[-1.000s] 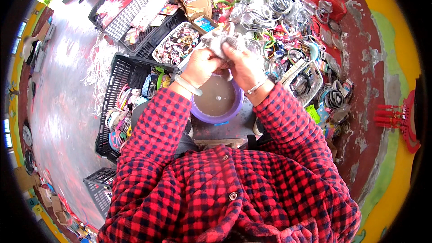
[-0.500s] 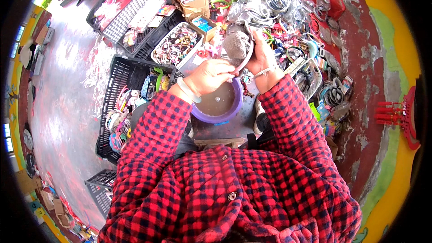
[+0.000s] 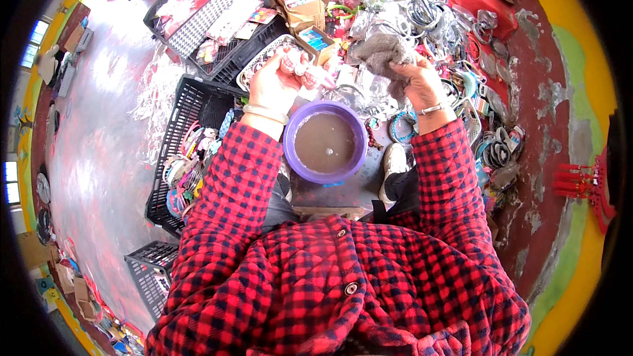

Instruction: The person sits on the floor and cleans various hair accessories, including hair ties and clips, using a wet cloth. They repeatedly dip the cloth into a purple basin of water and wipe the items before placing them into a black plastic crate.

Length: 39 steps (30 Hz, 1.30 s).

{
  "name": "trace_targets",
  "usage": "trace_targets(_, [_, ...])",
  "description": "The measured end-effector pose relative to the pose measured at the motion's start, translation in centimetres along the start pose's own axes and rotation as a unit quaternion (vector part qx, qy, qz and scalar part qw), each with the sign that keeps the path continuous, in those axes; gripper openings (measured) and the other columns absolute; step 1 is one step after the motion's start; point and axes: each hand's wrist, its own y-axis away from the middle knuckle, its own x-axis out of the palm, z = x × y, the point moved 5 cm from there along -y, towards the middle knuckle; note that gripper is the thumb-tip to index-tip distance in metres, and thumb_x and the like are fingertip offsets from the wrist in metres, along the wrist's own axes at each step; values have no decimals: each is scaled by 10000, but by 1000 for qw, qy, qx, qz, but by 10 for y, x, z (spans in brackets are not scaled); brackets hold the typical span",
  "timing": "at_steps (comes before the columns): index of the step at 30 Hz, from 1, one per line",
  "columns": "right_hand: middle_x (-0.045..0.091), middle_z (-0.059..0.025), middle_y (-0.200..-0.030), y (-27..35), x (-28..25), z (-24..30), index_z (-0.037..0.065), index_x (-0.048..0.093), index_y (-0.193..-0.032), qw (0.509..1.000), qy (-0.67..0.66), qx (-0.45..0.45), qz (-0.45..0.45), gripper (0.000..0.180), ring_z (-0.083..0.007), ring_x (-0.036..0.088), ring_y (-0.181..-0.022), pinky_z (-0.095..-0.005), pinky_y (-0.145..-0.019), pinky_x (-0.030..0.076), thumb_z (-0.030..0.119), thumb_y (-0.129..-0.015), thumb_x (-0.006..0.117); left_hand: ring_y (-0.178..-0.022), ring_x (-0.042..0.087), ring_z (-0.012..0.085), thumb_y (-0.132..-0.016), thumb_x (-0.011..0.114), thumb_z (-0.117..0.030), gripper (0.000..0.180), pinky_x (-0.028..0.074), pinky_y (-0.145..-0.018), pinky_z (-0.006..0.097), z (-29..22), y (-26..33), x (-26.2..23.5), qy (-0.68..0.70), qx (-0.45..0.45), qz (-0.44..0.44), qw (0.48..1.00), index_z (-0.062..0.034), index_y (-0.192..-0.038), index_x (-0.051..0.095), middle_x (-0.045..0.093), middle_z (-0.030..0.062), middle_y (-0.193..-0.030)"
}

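My left hand (image 3: 272, 89) is closed around a pink-and-white headband (image 3: 304, 72) with puffy, knotted-looking trim; my fingers hide part of it. It is held above the small white basket, left of the purple basin. In my right hand (image 3: 423, 86) a bunched, damp-looking grey cloth (image 3: 382, 56) hangs from the pinched fingers, over the piled hair accessories. The two hands are apart. Between them and nearer to me stands the round purple basin (image 3: 361, 125), holding murky brownish water (image 3: 316, 142).
A black crate (image 3: 173, 138) with colourful headbands stands on the left. Behind it are a grey lattice basket (image 3: 204, 23), a white basket (image 3: 249, 71) and an open cardboard box (image 3: 306, 12). Bagged headbands (image 3: 422, 13) heap up at the far right. My shoes (image 3: 394, 161) flank the basin.
My hands have moved apart: the left went up and left with the headband, the right moved right with the cloth. The cloth no longer touches the headband. The view has shifted slightly.
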Motion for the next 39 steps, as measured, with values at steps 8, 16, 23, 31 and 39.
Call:
trace_targets(8, [606, -92, -1028, 10, 45, -20, -32, 570, -1073, 979, 171, 22, 108, 459, -143, 544, -953, -282, -845, 413, 384, -884, 522, -766, 565, 252, -918, 418, -101, 225, 500, -724, 359, 2, -8, -27, -4, -8, -30, 1000, 5, -730, 482, 515, 94, -714])
trace_targets(16, [578, -31, -1006, 20, 77, -43, -2, 505, -1170, 910, 307, 51, 275, 369, -93, 489, -916, -249, -822, 398, 200, -864, 546, -719, 531, 244, -897, 392, -93, 185, 460, -691, 354, 20, -6, -14, 0, -102, 80, 992, 35, -812, 495, 531, 129, -782])
trace_targets(23, [580, -58, -712, 30, 91, -21, 9, 543, -983, 864, 444, 9, 238, 259, -119, 554, -663, -285, -611, 447, 190, -799, 562, -734, 553, 232, -918, 373, -110, 206, 488, -702, 341, 29, 9, 16, 65, -154, 25, 986, 50, -927, 501, 535, 139, -828])
trace_targets(31, [595, -130, -655, 26, 91, -23, 37, 571, -874, 822, 513, -117, 218, 239, -285, 592, -621, -375, -603, 459, 262, -794, 569, -686, 542, 230, -923, 374, -141, 213, 471, -639, 338, 21, 4, 2, -33, -79, -96, 992, 25, -886, 503, 526, 135, -754])
trace_targets(39, [525, -137, -634, 39, 88, -11, 14, 527, -839, 845, 470, -51, 250, 222, -236, 537, -569, -343, -548, 420, 227, -779, 545, -538, 464, 167, -837, 383, -9, 187, 438, -476, 262, -1, 4, 6, -34, -79, -114, 990, -21, -650, 394, 431, 86, -635])
